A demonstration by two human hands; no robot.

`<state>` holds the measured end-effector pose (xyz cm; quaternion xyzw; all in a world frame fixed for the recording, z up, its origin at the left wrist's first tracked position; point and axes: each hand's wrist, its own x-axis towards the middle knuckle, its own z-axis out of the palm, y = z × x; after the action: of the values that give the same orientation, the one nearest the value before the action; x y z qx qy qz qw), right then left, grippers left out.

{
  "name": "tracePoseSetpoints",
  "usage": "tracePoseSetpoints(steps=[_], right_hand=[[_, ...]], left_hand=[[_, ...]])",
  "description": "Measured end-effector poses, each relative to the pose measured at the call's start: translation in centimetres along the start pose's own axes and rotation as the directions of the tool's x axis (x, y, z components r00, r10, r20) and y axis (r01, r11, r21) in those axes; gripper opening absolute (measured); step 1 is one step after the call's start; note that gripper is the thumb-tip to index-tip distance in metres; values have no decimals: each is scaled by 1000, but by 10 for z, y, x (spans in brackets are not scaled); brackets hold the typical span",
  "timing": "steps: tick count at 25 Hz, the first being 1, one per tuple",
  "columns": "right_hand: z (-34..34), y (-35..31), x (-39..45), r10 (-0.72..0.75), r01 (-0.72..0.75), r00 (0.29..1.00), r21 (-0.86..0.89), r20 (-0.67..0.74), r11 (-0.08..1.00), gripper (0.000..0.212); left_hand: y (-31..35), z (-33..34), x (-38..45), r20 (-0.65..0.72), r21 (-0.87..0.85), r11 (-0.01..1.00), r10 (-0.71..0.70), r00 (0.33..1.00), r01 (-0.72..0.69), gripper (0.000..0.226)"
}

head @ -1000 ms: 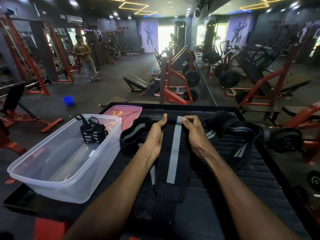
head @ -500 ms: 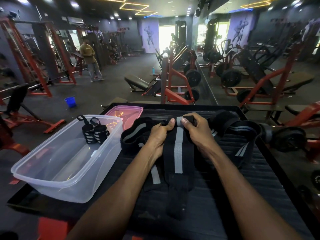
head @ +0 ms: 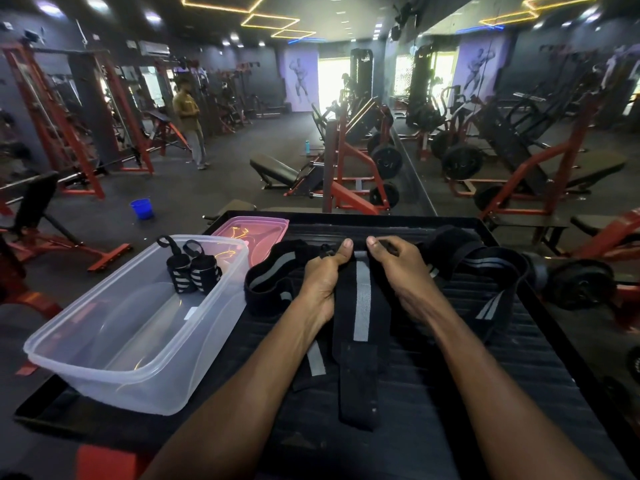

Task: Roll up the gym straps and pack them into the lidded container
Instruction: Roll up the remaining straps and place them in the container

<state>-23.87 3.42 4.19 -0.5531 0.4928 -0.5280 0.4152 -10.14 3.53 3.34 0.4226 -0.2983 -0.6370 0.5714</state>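
I see both hands, left hand (head: 323, 275) and right hand (head: 398, 268), fingers curled on the strap (head: 362, 306)'s far end on the table (head: 519, 393); the roll is tighter, the tail shorter than before.

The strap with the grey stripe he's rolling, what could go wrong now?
The roll could slip loose: only the far end of the strap is pinched by the left hand and right hand, and a long tail lies unrolled. That tail overlaps another strap beside it, so the two might tangle.
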Motion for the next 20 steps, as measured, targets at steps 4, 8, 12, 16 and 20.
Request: tracePoseSetpoints(steps=[4,8,12,16,20], right_hand=[[6,-3,0,-74,74,996,4,-45,997,12],[5,0,-5,-113,114,993,49,-21,992,17],[6,0,-3,-96,99,995,146,-33,984,26],[2,5,0,115,-117,993,176,22,977,23],[-1,6,1,36,-31,998,121,-42,992,6]], left_hand=[[1,-1,1,25,-22,1000,16,1000,-16,48],[-1,-2,-2,41,9,1000,-19,999,19,68],[0,-4,2,55,-22,1000,11,998,-10,48],[-1,-4,-1,97,5,999,44,994,-44,24],[-3,1,-4,41,31,999,10,999,-12,36]])
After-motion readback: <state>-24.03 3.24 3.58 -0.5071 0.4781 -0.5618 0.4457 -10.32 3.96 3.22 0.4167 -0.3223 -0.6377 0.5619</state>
